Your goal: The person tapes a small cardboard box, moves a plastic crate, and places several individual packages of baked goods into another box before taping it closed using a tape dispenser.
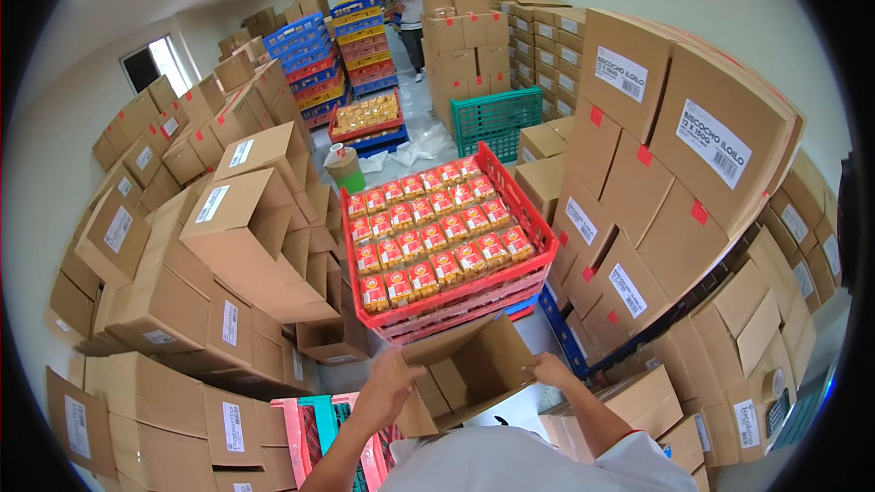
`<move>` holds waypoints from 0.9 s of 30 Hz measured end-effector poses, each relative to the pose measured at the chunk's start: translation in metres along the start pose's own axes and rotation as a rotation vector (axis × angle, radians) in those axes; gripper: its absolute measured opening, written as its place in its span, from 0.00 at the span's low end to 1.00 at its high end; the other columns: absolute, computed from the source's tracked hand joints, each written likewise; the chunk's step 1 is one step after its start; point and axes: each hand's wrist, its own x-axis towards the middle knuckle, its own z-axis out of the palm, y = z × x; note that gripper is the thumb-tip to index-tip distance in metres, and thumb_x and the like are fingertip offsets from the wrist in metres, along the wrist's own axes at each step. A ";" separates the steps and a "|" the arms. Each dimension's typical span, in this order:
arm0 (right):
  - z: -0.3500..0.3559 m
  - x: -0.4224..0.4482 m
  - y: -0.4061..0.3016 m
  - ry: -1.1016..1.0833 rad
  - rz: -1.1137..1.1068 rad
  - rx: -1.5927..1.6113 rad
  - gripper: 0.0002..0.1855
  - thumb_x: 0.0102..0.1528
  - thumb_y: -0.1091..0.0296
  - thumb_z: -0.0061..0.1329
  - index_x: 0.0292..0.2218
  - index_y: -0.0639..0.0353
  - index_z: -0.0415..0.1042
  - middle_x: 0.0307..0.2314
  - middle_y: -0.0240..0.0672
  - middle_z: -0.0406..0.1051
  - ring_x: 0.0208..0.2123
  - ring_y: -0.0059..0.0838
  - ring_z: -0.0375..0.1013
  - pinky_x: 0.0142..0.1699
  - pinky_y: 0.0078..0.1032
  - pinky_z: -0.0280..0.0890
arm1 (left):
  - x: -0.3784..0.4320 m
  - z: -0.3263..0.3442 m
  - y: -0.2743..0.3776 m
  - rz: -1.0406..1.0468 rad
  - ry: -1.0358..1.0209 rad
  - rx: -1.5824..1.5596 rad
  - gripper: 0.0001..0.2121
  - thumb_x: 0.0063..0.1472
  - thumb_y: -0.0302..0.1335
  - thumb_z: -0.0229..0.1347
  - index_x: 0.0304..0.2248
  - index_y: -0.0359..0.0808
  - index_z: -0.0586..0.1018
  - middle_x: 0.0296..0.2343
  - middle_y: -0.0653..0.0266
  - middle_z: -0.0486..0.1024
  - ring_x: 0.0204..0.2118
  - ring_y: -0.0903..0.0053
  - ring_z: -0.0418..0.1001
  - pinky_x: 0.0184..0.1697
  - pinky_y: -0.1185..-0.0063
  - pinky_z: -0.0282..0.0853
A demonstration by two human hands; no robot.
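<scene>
An empty cardboard box (472, 372) with its top open is in front of my body. My right hand (549, 370) grips its right edge between thumb and fingers. My left hand (394, 383) is at the box's left side, fingers pointing toward the opening; whether it grips the cardboard is unclear. Just beyond the box stands a stack of crates, the top one a red plastic crate (437, 307) filled with rows of clear packs (432, 236) bearing red labels.
Cardboard boxes (184, 314) are piled at left, some open. Taller stacks of taped cartons (690, 130) stand at right. Ahead are a green crate (497, 123), a bucket (346, 167), plastic sheets (420, 147), stacked crates (307, 68) and a person (412, 20) carrying flattened cardboard.
</scene>
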 end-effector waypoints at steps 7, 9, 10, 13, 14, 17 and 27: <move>0.025 0.011 0.052 0.089 -0.068 0.188 0.17 0.56 0.61 0.54 0.37 0.69 0.79 0.25 0.45 0.78 0.26 0.33 0.79 0.35 0.31 0.70 | -0.047 0.074 -0.018 -0.940 0.242 -0.859 0.34 0.63 0.33 0.58 0.63 0.34 0.55 0.57 0.48 0.60 0.62 0.58 0.58 0.63 0.68 0.57; 0.039 0.013 0.055 0.078 -0.066 0.183 0.17 0.55 0.60 0.54 0.37 0.67 0.79 0.26 0.46 0.78 0.28 0.35 0.79 0.36 0.32 0.70 | -0.056 0.089 -0.004 -1.181 0.130 -1.261 0.35 0.63 0.33 0.58 0.63 0.33 0.53 0.57 0.49 0.61 0.61 0.60 0.59 0.62 0.69 0.57; 0.044 0.014 0.054 0.073 -0.065 0.177 0.17 0.54 0.59 0.54 0.37 0.66 0.79 0.27 0.47 0.78 0.30 0.38 0.79 0.38 0.33 0.70 | -0.076 0.120 -0.010 -1.106 0.197 -1.210 0.34 0.63 0.30 0.57 0.63 0.34 0.53 0.57 0.50 0.63 0.60 0.62 0.61 0.62 0.69 0.58; 0.047 0.016 0.052 0.126 -0.078 0.050 0.18 0.53 0.57 0.54 0.39 0.63 0.79 0.29 0.49 0.78 0.33 0.44 0.78 0.40 0.35 0.70 | -0.124 0.194 -0.057 -0.927 0.248 -1.076 0.34 0.63 0.23 0.53 0.65 0.36 0.50 0.56 0.52 0.64 0.58 0.63 0.64 0.60 0.70 0.60; 0.047 0.014 0.056 0.126 -0.071 0.047 0.18 0.53 0.57 0.54 0.39 0.63 0.79 0.29 0.49 0.78 0.33 0.44 0.78 0.40 0.35 0.70 | -0.123 0.194 -0.056 -0.820 0.216 -0.998 0.36 0.63 0.20 0.50 0.66 0.36 0.46 0.57 0.53 0.64 0.58 0.64 0.64 0.59 0.71 0.61; 0.049 0.008 0.062 0.103 -0.009 0.036 0.18 0.53 0.57 0.53 0.39 0.62 0.79 0.31 0.51 0.78 0.36 0.50 0.77 0.43 0.38 0.70 | -0.112 0.181 -0.046 -0.989 0.150 -0.927 0.31 0.61 0.17 0.47 0.63 0.36 0.55 0.53 0.51 0.69 0.57 0.63 0.66 0.61 0.72 0.59; 0.083 -0.012 0.076 0.184 0.098 0.082 0.20 0.52 0.57 0.53 0.42 0.61 0.79 0.32 0.48 0.79 0.37 0.44 0.78 0.45 0.37 0.69 | -0.108 0.206 -0.063 -0.783 0.197 -0.900 0.32 0.59 0.15 0.46 0.63 0.33 0.55 0.56 0.50 0.66 0.60 0.65 0.63 0.62 0.73 0.57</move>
